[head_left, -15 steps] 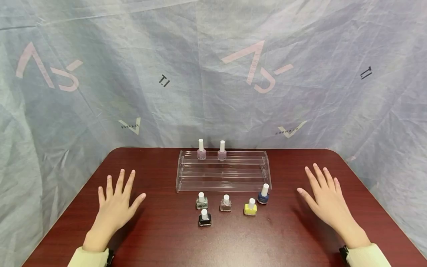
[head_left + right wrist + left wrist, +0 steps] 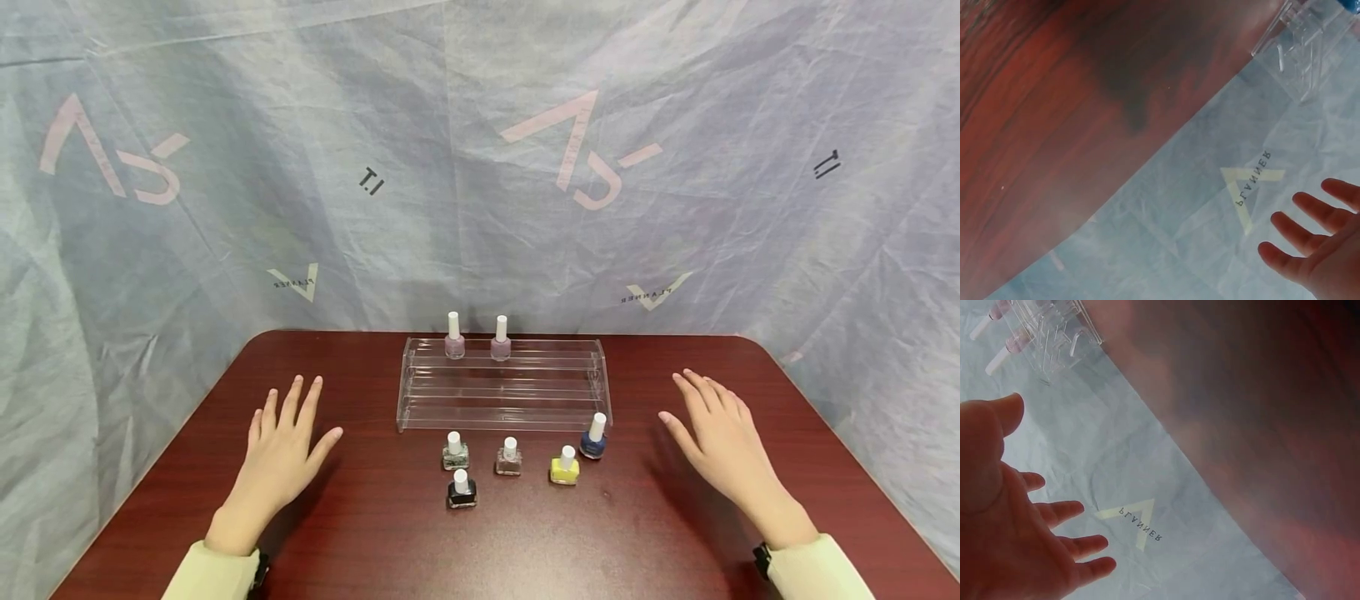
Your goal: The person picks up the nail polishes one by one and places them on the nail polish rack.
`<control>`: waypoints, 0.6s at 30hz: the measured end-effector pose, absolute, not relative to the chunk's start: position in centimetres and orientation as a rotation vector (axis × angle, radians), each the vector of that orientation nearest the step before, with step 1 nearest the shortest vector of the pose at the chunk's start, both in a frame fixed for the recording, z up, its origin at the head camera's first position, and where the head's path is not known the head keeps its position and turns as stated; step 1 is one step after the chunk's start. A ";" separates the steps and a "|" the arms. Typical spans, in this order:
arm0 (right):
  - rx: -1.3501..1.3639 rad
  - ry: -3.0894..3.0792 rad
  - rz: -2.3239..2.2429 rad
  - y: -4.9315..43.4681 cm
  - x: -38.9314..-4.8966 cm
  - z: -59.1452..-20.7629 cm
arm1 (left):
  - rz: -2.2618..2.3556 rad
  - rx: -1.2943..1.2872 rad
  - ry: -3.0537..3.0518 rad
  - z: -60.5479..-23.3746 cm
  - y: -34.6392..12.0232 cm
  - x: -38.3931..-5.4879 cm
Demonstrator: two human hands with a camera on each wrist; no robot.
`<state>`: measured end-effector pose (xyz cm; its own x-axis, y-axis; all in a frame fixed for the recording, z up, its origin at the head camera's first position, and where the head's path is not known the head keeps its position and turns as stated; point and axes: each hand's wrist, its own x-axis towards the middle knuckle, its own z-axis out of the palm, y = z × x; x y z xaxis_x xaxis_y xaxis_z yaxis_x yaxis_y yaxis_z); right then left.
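Observation:
My left hand (image 2: 277,458) hovers over the left part of the table with its fingers extended, holding nothing. On the other side my right hand (image 2: 723,446) is likewise held out, fingers apart from any object; the dark blue nail polish bottle (image 2: 592,444) is the nearest one to it. A clear tiered rack (image 2: 502,383) stands between the hands. Two mauve nail polish bottles, one left (image 2: 454,345) and one right (image 2: 500,347), sit on its top tier. In front of it stand a glittery bottle (image 2: 455,457), a black bottle (image 2: 462,494), a clear-brownish bottle (image 2: 508,462) and a yellow bottle (image 2: 564,472).
The dark red-brown wooden table (image 2: 525,550) has rounded far corners. Behind it hangs a wrinkled grey-blue cloth (image 2: 465,225) with printed letters, close to the back of the rack.
The left hand has shifted right, toward the rack, and its fingers have drawn closer together. My right hand has moved slightly left. The bottles and rack stay put.

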<state>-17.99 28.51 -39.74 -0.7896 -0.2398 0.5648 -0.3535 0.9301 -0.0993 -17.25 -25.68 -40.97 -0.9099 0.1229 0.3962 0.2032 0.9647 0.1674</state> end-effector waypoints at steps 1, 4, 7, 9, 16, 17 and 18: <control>0.431 -2.506 0.265 28.4 -18.0 -39.7 | -0.286 -0.241 -2.721 -40.9 -25.6 -17.3; 0.452 -2.481 0.252 28.0 -18.2 -39.7 | -0.277 -0.257 -2.715 -40.9 -25.3 -17.5; 0.468 -2.473 0.245 27.6 -18.4 -39.8 | -0.270 -0.275 -2.708 -40.8 -25.1 -17.8; 0.480 -2.471 0.245 27.3 -18.5 -39.8 | -0.268 -0.290 -2.698 -40.8 -24.9 -18.0; 0.526 -2.459 0.240 26.6 -18.8 -40.0 | -0.256 -0.325 -2.695 -41.1 -24.4 -18.5; 0.535 -2.458 0.239 26.5 -18.8 -40.0 | -0.255 -0.326 -2.700 -41.2 -24.3 -18.6; 0.542 -2.457 0.238 26.4 -18.8 -40.0 | -0.251 -0.327 -2.704 -41.2 -24.3 -18.6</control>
